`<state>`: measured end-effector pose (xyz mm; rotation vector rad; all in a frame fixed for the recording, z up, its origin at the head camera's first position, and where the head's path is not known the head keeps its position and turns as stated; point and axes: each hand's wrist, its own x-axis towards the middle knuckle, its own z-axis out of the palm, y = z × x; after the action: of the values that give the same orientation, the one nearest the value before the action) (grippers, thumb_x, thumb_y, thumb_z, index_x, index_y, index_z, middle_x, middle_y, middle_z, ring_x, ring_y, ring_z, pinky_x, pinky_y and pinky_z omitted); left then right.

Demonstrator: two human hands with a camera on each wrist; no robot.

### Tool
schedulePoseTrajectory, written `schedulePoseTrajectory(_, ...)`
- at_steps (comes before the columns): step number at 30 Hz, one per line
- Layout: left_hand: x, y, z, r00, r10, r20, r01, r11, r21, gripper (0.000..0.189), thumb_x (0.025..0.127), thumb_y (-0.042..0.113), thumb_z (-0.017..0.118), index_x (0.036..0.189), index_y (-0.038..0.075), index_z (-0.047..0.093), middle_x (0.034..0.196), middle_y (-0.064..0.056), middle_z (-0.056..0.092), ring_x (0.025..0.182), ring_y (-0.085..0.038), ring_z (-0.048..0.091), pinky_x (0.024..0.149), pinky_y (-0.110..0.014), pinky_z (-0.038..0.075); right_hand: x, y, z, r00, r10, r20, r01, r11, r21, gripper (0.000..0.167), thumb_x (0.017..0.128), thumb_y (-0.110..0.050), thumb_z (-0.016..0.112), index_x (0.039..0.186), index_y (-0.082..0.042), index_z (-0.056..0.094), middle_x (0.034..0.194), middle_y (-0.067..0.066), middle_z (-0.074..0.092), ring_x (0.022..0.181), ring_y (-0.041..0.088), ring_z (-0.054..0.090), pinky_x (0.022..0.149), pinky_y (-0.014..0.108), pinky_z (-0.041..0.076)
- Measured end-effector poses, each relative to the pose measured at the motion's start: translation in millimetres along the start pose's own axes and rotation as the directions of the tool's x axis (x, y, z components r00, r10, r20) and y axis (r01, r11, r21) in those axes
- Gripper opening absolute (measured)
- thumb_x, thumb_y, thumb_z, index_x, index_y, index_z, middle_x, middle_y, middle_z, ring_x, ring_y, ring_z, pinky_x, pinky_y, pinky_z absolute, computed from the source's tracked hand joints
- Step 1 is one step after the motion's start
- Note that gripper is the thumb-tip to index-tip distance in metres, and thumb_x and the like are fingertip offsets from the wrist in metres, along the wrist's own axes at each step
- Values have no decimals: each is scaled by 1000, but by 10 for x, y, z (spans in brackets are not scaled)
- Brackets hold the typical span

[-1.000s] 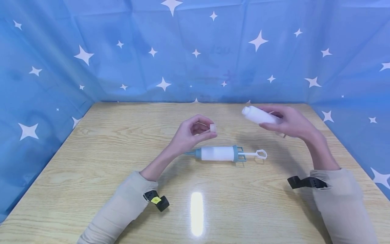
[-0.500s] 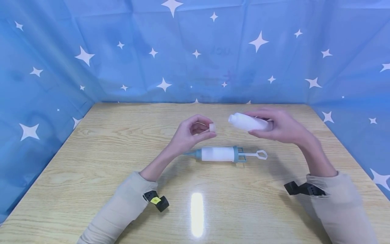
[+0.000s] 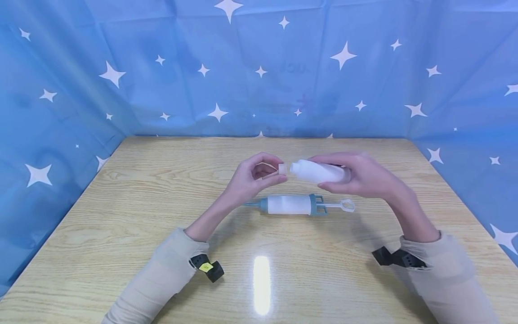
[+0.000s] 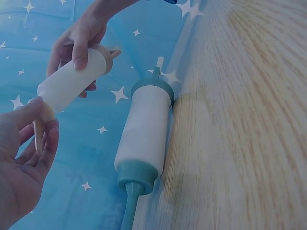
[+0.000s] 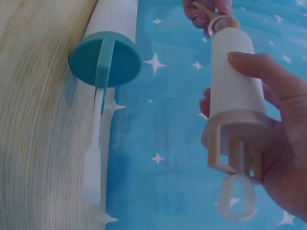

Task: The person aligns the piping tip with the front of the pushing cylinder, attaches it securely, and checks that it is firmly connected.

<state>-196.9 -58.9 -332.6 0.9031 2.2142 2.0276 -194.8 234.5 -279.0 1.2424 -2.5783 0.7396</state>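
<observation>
My left hand (image 3: pixel 255 177) pinches a small beige nozzle cap (image 3: pixel 282 169) between thumb and fingers. Its thin spout (image 4: pixel 39 136) points back toward the palm in the left wrist view. My right hand (image 3: pixel 360 175) grips a white syringe barrel (image 3: pixel 317 171) with a beige flange (image 5: pixel 242 125) and a pale plunger ring (image 5: pixel 237 197) at its rear. The barrel's narrow front end faces the nozzle cap, a small gap apart in the head view. Below both hands, a larger-looking teal and white syringe (image 3: pixel 289 204) lies on the table, its tip partly hidden by the left wrist.
The wooden table (image 3: pixel 133 225) carries a bright light reflection near its front. Blue star-printed cloth (image 3: pixel 259 90) hangs behind and along both sides. Each forearm wears a black wrist camera (image 3: pixel 400 258) over a beige sleeve (image 3: pixel 445 274).
My right hand has moved left and slightly toward me with the white syringe barrel, bringing its front end close to the nozzle cap. The left hand has stayed nearly still.
</observation>
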Motion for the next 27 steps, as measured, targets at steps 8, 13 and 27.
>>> schedulePoseTrajectory(8, 0, 0, 24, 1000, 19, 23, -17, 998, -62, 29, 89, 2, 77, 116, 3, 67, 114, -9, 67, 96, -24, 72, 87, -38, 60, 20, -54, 37, 998, -56, -17, 55, 998, -24, 57, 77, -14, 88, 130, -15, 69, 112, -1, 73, 89, 12, 66, 66, 29, 56)
schedulePoseTrajectory(13, -4, 8, 49, 998, 31, 46, -26, 992, -122, 28, 89, -2, 75, 115, 1, 66, 117, -12, 65, 106, -26, 71, 90, -39, 59, 27, -70, 60, 998, -61, -3, 61, 997, -42, 57, 78, -17, 87, 132, -16, 68, 110, -1, 73, 87, 12, 66, 63, 30, 56)
schedulePoseTrajectory(27, -2, 14, 34, 995, 97, 30, -94, 992, -89, 31, 83, -9, 78, 112, -3, 68, 114, -12, 67, 101, -25, 69, 89, -43, 59, 46, -108, 75, 993, -116, -18, 114, 989, -94, 56, 76, -14, 88, 128, -11, 70, 110, 5, 73, 88, 17, 68, 65, 36, 59)
